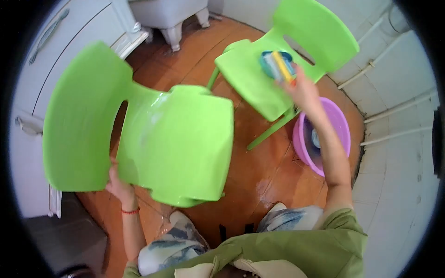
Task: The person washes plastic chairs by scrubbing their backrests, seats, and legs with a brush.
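My left hand [120,186] is wrapped round the lower edge of the near green chair [178,139], where its backrest meets the seat; some fingers are hidden. Wet, whitish streaks show on that seat. My right hand [303,90] reaches to the far green chair [250,74] and is closed on a yellow and white sponge [281,66], slightly blurred. Right by the sponge, a teal dish [267,66] rests on the far chair's seat; I cannot tell whether the two touch.
A pink basin [342,127] stands on the brown tiled floor [252,180] below my right forearm, with something pale inside. White drawers [76,51] stand at the left. White pipes [394,111] run along the right wall. A white footed piece of furniture [169,16] is at the back.
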The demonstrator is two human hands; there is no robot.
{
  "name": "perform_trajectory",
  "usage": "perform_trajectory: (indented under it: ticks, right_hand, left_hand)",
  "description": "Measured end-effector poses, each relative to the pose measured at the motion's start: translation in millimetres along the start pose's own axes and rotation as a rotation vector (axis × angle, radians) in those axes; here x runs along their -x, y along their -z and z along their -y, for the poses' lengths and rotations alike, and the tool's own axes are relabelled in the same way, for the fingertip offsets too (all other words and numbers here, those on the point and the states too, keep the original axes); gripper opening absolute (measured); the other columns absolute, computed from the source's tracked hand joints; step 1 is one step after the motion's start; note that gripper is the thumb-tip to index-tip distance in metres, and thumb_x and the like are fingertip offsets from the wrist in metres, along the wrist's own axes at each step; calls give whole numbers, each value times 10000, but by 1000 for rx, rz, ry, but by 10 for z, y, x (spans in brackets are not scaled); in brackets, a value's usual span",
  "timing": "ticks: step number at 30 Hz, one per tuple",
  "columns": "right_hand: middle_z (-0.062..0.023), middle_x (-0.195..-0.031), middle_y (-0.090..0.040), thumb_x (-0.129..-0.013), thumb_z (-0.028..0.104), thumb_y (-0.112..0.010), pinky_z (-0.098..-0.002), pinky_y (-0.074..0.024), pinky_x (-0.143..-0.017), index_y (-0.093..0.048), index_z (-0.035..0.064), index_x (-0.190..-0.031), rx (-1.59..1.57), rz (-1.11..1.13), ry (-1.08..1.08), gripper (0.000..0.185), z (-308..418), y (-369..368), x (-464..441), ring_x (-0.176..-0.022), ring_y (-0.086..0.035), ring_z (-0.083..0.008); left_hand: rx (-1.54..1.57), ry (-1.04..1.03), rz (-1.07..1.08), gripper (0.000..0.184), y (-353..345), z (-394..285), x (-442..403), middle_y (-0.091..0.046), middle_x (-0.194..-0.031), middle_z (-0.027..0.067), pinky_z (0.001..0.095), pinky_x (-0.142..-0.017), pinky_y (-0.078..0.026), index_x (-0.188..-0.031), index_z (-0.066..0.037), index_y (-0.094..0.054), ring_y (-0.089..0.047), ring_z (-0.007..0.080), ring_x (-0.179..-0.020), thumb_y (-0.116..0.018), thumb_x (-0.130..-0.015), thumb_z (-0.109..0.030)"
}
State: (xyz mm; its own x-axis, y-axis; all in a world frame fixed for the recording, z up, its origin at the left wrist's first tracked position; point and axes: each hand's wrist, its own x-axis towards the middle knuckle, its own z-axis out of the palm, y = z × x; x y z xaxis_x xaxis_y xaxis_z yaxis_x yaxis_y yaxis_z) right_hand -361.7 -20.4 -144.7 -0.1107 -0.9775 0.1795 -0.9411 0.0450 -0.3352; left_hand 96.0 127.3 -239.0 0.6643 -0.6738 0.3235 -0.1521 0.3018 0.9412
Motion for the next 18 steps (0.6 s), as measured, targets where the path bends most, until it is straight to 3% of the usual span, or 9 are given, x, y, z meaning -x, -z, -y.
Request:
perform_trajectory:
  ticks: [2,4,6,8,10,12,14,15,18]
  right_hand:
    - [-243,-903,-634,-769,442,-671,-442,-481,-763,-433,13,-1259,26,-106,61,693,-345,-198,-601,-901,-621,-368]
    - [-273,-1000,-620,-835,466,-565,-447,-456,-837,-453,20,-1251,60,64,91,620,-742,-555,-1108,-988,-591,-394]
    - [-249,-1064,-613,-905,445,-446,-446,-446,-858,-475,63,-1280,337,166,40,536,-655,-640,-1190,-998,-585,-393]
    - [-227,-1090,-607,-938,402,-397,-443,-445,-858,-474,123,-1313,182,210,158,474,-562,-441,-1143,-1000,-583,-387]
    - [-217,-1098,-605,-946,398,-391,-429,-457,-843,-467,155,-1332,218,27,181,462,-199,-268,-881,-1012,-583,-371]
    - [-207,-1000,-635,-953,354,-403,-430,-478,-765,-498,140,-1301,25,-20,251,420,408,-103,-387,-914,-602,-385]
    - [-178,-866,-636,-941,275,-442,-429,-487,-677,-528,142,-1268,20,9,497,363,927,-259,189,-773,-608,-367]
    - [-143,-757,-588,-909,228,-491,-439,-490,-624,-509,158,-1280,1,24,764,378,976,-547,401,-674,-601,-315]
    - [-65,-661,-505,-849,202,-575,-378,-473,-469,-511,244,-1300,194,361,1044,457,1642,-742,1143,-599,-574,-241]
  left_hand:
    - [-6,39,-38,88,-114,-100,94,-594,-877,28,263,-699,-462,-851,-5,-602,-537,119,-758,-518,-834,17]
    - [-18,40,-70,85,-129,-76,151,-594,-898,25,267,-708,-462,-869,-11,-604,-542,118,-781,-527,-838,10]
    - [-71,-6,-19,86,-77,4,160,-585,-919,23,266,-710,-454,-901,-5,-589,-540,114,-790,-527,-840,2]
    - [-66,-6,26,98,-73,-4,185,-578,-932,23,261,-717,-445,-933,2,-572,-535,110,-797,-528,-847,-10]
    - [-22,51,42,110,-109,-74,218,-573,-938,24,256,-723,-437,-957,3,-560,-529,107,-804,-527,-856,-23]
    - [-31,131,30,118,-93,-78,273,-575,-932,24,252,-734,-434,-972,4,-563,-527,106,-818,-528,-869,-43]
    - [-40,174,39,138,-83,-94,326,-577,-939,27,253,-747,-434,-999,5,-561,-527,106,-838,-525,-882,-59]
    - [-43,172,53,152,-96,-119,335,-578,-950,29,256,-755,-434,-1018,6,-557,-528,106,-852,-523,-887,-65]
    - [-53,213,132,199,-67,-160,354,-580,-970,43,264,-773,-439,-1068,27,-548,-535,115,-880,-514,-892,-61]
